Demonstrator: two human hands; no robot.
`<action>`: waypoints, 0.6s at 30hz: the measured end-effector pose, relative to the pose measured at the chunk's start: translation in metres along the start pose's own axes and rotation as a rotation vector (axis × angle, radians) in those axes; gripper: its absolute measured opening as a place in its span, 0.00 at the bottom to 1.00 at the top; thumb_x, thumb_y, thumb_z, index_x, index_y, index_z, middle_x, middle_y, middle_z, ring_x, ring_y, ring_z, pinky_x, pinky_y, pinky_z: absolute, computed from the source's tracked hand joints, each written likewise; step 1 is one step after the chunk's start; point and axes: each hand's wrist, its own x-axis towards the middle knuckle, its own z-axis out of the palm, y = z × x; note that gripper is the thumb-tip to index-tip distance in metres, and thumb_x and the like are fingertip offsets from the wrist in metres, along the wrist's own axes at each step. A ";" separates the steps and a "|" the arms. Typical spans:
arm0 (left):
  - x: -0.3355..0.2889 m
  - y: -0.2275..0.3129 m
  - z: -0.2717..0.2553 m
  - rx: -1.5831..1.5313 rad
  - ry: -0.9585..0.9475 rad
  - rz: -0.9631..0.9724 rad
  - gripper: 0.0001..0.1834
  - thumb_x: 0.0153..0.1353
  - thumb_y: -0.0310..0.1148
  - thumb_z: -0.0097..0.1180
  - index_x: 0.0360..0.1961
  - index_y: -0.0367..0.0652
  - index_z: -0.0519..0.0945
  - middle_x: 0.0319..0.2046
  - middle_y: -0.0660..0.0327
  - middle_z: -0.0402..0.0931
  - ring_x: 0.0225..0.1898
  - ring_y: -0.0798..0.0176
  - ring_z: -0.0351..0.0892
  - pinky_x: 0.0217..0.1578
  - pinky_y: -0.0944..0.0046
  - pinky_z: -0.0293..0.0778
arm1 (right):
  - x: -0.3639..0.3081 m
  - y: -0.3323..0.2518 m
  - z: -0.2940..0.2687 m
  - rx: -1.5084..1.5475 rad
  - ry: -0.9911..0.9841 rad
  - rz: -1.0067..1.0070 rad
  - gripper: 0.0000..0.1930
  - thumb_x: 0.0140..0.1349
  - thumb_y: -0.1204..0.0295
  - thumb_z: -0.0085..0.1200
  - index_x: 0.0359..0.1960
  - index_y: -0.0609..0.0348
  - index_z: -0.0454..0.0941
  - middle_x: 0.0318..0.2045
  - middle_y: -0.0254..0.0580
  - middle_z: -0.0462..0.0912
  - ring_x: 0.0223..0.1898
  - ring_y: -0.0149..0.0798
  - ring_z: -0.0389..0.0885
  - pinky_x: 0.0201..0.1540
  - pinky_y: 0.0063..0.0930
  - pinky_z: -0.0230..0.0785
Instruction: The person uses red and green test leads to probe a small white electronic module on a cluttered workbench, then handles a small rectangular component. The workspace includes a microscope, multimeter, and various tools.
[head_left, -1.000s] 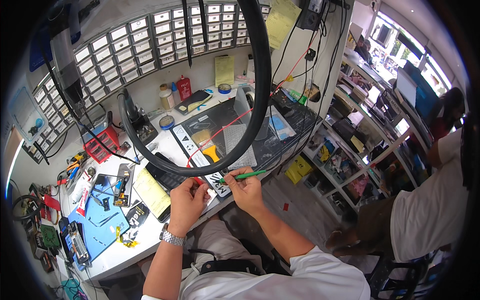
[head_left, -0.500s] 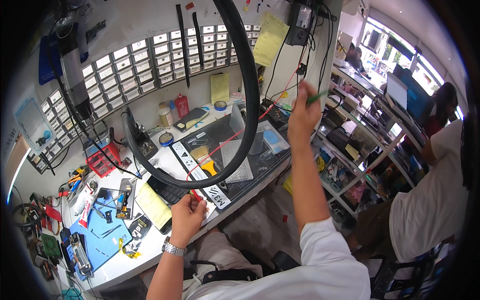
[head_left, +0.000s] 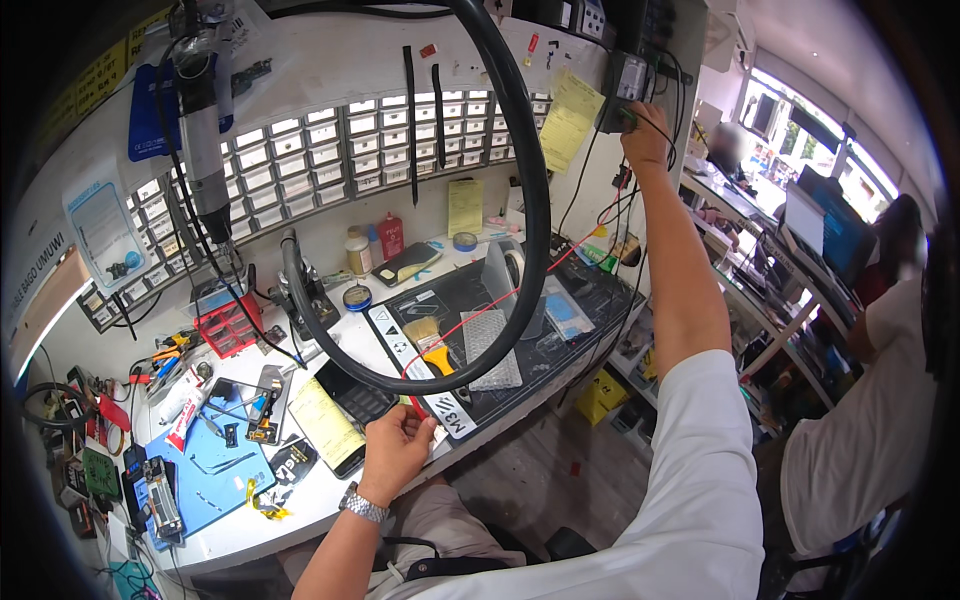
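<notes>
My left hand [head_left: 398, 445], with a metal watch on its wrist, pinches a red test probe [head_left: 416, 406] at the bench's front edge, beside a phone [head_left: 352, 393] and a yellow paper pad [head_left: 326, 425]. From the probe a thin red wire [head_left: 475, 314] crosses the dark mat toward the right wall. High on the right, my right hand [head_left: 647, 138] reaches up to a dark box-shaped device [head_left: 627, 80] on the wall. Its fingers close round a thin green stick-like tool [head_left: 628, 122], mostly hidden by the hand.
A thick black hose [head_left: 537, 180] loops over the bench. A yellow-handled brush [head_left: 434, 346] and bubble wrap [head_left: 494, 350] lie on the dark mat [head_left: 570, 355]. Small drawers [head_left: 325, 155] line the back. Phone parts cover a blue mat [head_left: 215, 470]. Another person [head_left: 855, 420] is at the right.
My right hand has moved up to the wall device with the green tool. The left hand keeps the red probe near the bench edge. The view has shifted somewhat.
</notes>
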 end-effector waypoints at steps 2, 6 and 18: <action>0.001 0.000 0.000 0.016 0.002 0.005 0.11 0.70 0.28 0.70 0.43 0.27 0.86 0.29 0.57 0.89 0.29 0.70 0.86 0.34 0.66 0.82 | 0.002 0.003 -0.009 -0.049 -0.069 -0.129 0.17 0.52 0.84 0.61 0.43 0.54 0.85 0.46 0.43 0.87 0.53 0.55 0.82 0.59 0.48 0.78; 0.000 0.001 0.004 -0.005 0.010 -0.006 0.11 0.70 0.28 0.71 0.42 0.27 0.86 0.29 0.57 0.89 0.29 0.69 0.87 0.34 0.66 0.82 | 0.008 0.000 -0.022 -0.068 -0.163 -0.216 0.18 0.51 0.85 0.61 0.45 0.56 0.82 0.44 0.44 0.85 0.53 0.56 0.81 0.57 0.49 0.78; -0.001 0.004 -0.002 0.230 0.054 0.031 0.12 0.71 0.31 0.71 0.38 0.31 0.85 0.29 0.56 0.88 0.29 0.67 0.90 0.31 0.66 0.81 | 0.020 0.002 -0.012 -0.172 -0.244 -0.067 0.14 0.54 0.76 0.63 0.44 0.60 0.87 0.42 0.59 0.90 0.50 0.65 0.86 0.54 0.54 0.81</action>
